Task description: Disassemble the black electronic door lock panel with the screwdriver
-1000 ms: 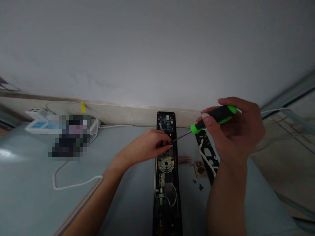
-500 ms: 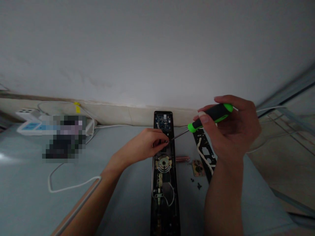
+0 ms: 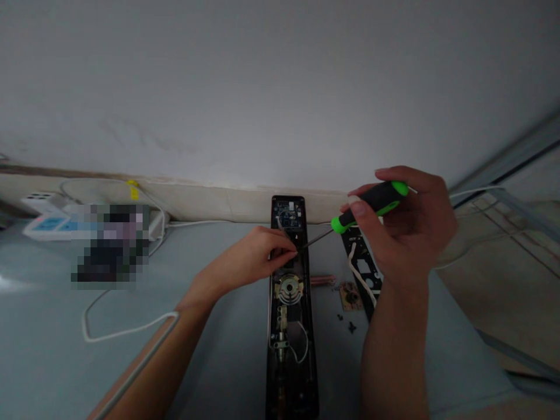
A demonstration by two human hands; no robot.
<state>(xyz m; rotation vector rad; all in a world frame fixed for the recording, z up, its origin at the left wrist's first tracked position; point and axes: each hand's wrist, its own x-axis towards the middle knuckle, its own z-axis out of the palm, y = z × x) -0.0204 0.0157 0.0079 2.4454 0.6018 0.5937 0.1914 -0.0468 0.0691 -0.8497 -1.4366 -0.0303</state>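
Note:
A long black door-lock body (image 3: pixel 291 326) lies open on the table, its circuit board at the far end and a brass round mechanism in the middle. My left hand (image 3: pixel 251 256) rests on the lock's upper part, fingertips pinched at a spot inside it. My right hand (image 3: pixel 402 227) grips a green and black screwdriver (image 3: pixel 370 207); its thin metal shaft slants down left and its tip meets my left fingertips.
A black metal plate with a white wire (image 3: pixel 363 271) lies right of the lock, beside a small brass part (image 3: pixel 350 296), a copper spring (image 3: pixel 322 280) and loose screws (image 3: pixel 350 326). A white cable (image 3: pixel 126 329) and power strips (image 3: pixel 48 219) sit at left. A wall runs behind.
The view has drifted slightly, shifting everything a little left. Both hands keep the same hold, screwdriver tip still at my left fingertips.

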